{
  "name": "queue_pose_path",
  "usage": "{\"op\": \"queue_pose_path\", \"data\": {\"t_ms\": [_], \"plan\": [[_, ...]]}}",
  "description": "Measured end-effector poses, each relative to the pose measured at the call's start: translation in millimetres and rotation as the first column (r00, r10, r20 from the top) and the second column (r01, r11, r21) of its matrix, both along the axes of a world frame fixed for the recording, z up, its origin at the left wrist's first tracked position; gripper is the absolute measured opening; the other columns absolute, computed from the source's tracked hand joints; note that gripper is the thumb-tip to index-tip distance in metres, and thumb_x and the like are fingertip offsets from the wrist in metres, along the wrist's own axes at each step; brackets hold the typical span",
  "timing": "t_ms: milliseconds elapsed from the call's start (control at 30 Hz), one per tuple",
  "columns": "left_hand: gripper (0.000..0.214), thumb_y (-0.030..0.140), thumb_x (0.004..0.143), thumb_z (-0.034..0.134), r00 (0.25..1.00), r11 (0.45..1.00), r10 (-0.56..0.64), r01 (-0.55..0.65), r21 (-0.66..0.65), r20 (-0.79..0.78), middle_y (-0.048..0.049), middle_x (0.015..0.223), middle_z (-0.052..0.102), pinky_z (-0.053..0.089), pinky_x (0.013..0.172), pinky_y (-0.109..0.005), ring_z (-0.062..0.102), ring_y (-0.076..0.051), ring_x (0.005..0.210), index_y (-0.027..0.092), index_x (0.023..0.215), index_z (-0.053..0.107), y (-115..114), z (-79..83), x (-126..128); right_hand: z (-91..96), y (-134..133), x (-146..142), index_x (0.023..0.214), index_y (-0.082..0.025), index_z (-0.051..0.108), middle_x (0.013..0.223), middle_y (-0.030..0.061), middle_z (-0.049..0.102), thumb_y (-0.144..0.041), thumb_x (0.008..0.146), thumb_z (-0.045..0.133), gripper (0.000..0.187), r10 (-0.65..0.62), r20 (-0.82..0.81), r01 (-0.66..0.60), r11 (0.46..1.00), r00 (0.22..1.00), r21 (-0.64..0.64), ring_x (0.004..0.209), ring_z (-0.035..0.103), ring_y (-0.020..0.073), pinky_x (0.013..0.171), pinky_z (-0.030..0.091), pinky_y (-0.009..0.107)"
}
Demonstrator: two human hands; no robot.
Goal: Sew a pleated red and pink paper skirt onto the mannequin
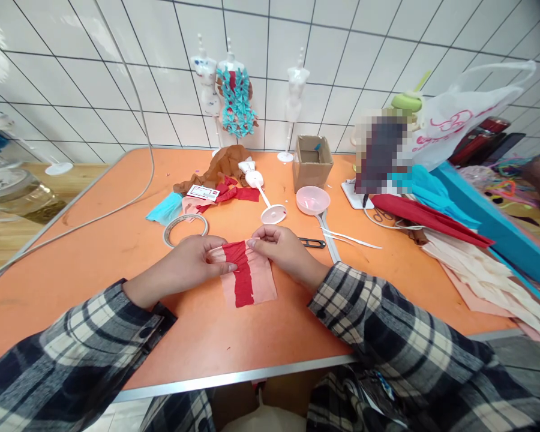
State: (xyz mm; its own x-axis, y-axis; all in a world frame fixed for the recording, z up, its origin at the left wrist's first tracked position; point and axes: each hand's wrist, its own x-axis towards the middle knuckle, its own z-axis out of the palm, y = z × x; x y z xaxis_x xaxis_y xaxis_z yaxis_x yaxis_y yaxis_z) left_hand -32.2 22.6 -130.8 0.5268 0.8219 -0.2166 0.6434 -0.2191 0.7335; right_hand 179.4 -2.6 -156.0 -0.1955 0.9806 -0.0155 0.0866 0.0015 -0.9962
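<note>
Between my two hands is a piece of pink crepe paper (264,282) with a red strip (243,282) running down its middle. My left hand (193,261) pinches its upper left edge, the thumb lying over the red strip. At the upper right edge, my right hand (281,249) grips the paper between thumb and fingers. The paper's lower part hangs just over the orange table (184,342). A roll of tape (186,229) lies behind my left hand, and a black thread snipper (312,243) lies beside my right.
A pink bowl (313,200) and cardboard box (312,162) stand behind. A small white mannequin (266,195) lies by brown crepe paper (211,171). Against the wall stands a mannequin in blue bows (237,102). Crepe sheets (490,270) and a plastic bag (454,120) crowd the right side.
</note>
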Motion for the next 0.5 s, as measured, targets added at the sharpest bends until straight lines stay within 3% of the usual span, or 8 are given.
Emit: {"op": "queue_pose_path", "data": {"t_ms": [100, 167, 233, 300, 400, 433, 500], "plan": [[0.043, 0.061, 0.074, 0.066, 0.999, 0.998, -0.012, 0.016, 0.061, -0.053, -0.0017, 0.074, 0.065, 0.045, 0.063, -0.029, 0.058, -0.019, 0.069, 0.018, 0.082, 0.066, 1.5, -4.2, -0.7, 2.9, -1.1, 4.1, 0.104, -0.020, 0.059, 0.100, 0.0036, 0.067, -0.034, 0.079, 0.068, 0.030, -0.069, 0.160, 0.043, 0.987, 0.985, 0.157, 0.090, 0.062, 0.0155, 0.076, 0.048, 0.028], [0.051, 0.064, 0.071, 0.069, 0.993, 0.970, 0.012, 0.017, 0.244, -0.119, -0.0058, 0.092, 0.069, 0.046, 0.078, -0.036, 0.061, -0.026, 0.088, 0.019, 0.096, 0.069, 3.3, -6.2, -2.0, 3.5, -0.8, 7.7, 0.121, -0.023, 0.054, 0.107, 0.0039, 0.068, -0.030, 0.080, 0.069, 0.044, -0.095, 0.285, 0.022, 0.969, 0.954, 0.247, 0.093, 0.063, 0.0157, 0.078, 0.048, 0.029], [0.057, 0.065, 0.070, 0.071, 0.988, 0.891, 0.055, 0.018, 0.454, -0.147, -0.0080, 0.106, 0.068, 0.041, 0.092, -0.042, 0.058, -0.031, 0.104, 0.022, 0.107, 0.068, 6.0, -6.4, -4.7, 2.1, 1.5, 11.5, 0.127, -0.024, 0.051, 0.097, 0.0008, 0.070, -0.025, 0.082, 0.065, 0.047, -0.077, 0.420, -0.036, 0.966, 0.904, 0.256, 0.085, 0.063, 0.0153, 0.078, 0.046, 0.030], [0.044, 0.060, 0.077, 0.067, 0.989, 0.825, 0.037, 0.050, 0.563, -0.143, -0.0072, 0.106, 0.068, 0.035, 0.099, -0.044, 0.057, -0.030, 0.107, 0.024, 0.103, 0.071, 9.0, -5.3, -8.4, 0.7, 5.1, 15.0, 0.126, -0.022, 0.053, 0.090, 0.0001, 0.069, -0.020, 0.083, 0.063, 0.045, -0.120, 0.526, -0.060, 0.948, 0.842, 0.313, 0.085, 0.062, 0.0168, 0.080, 0.045, 0.031], [0.024, 0.047, 0.088, 0.061, 0.980, 0.776, -0.107, 0.189, 0.602, -0.169, -0.0038, 0.093, 0.071, 0.027, 0.100, -0.045, 0.060, -0.026, 0.097, 0.028, 0.085, 0.076, 11.6, -3.9, -11.7, 4.0, 8.4, 20.1, 0.114, -0.018, 0.061, 0.101, 0.0062, 0.068, -0.019, 0.082, 0.063, 0.031, -0.244, 0.588, -0.114, 0.855, 0.771, 0.505, 0.100, 0.059, 0.0208, 0.088, 0.043, 0.033], [0.023, 0.044, 0.089, 0.060, 0.971, 0.761, -0.151, 0.233, 0.606, -0.184, -0.0031, 0.092, 0.072, 0.026, 0.100, -0.046, 0.061, -0.026, 0.095, 0.030, 0.084, 0.077, 11.5, -4.1, -11.1, 6.9, 7.9, 21.7, 0.106, -0.018, 0.064, 0.102, 0.0071, 0.068, -0.021, 0.083, 0.064, 0.023, -0.256, 0.614, -0.147, 0.836, 0.747, 0.528, 0.101, 0.059, 0.0215, 0.086, 0.043, 0.033], [0.023, 0.041, 0.092, 0.057, 0.954, 0.736, -0.218, 0.299, 0.607, -0.206, -0.0027, 0.093, 0.074, 0.026, 0.097, -0.045, 0.062, -0.025, 0.092, 0.031, 0.092, 0.078, 9.8, -6.1, -7.4, 13.9, 3.8, 24.4, 0.091, -0.019, 0.068, 0.091, 0.0062, 0.069, -0.026, 0.086, 0.062, 0.010, -0.214, 0.720, -0.227, 0.857, 0.661, 0.462, 0.090, 0.060, 0.0215, 0.076, 0.042, 0.032]]}}
